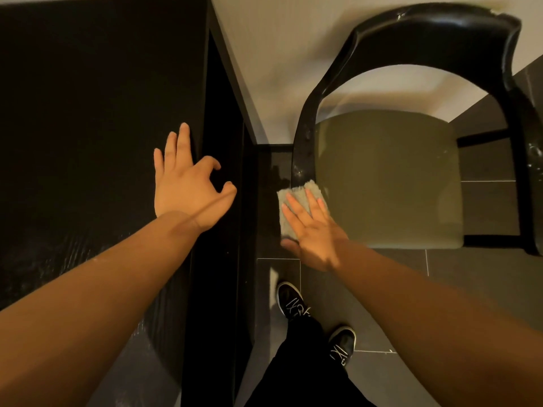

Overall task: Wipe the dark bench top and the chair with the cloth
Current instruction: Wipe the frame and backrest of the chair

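Note:
The dark bench top (88, 113) fills the left half of the view. My left hand (188, 183) rests on its right edge, fingers spread, holding nothing. To the right stands a black chair (426, 33) with a curved back and an olive seat cushion (390, 177). My right hand (311, 230) presses a folded beige cloth (296, 195) flat against the seat's front left corner and the black frame rail. My fingers cover the lower part of the cloth.
A narrow gap of dark tiled floor (484, 277) runs between bench and chair. My two black shoes (291, 301) stand in it. A pale wall (279, 54) lies behind the chair.

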A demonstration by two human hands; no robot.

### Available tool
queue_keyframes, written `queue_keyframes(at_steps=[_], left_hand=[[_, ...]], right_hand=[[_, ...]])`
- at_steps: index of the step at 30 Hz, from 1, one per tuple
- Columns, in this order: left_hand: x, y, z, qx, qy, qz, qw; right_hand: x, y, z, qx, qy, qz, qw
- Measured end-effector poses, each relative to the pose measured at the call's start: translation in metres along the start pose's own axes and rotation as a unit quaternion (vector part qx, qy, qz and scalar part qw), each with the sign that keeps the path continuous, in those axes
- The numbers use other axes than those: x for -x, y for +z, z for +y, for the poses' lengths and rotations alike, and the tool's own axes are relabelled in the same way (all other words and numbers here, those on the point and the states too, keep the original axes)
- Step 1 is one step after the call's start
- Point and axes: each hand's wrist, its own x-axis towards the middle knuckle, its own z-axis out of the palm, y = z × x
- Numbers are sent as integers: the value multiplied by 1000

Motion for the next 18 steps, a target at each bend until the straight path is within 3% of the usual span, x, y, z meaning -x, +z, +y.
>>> queue_keyframes(at_steps=[6,13,18], left_hand=[[-1,0,-1,6,-6,0,1000],[-3,-3,1,29,-23,2,999],[-6,-3,0,21,-24,-4,999]], right_hand=[[-43,-32,5,-8,71,23,997],[4,5,-1,3,-5,16,1000],[-41,-29,12,15,31,43,998]])
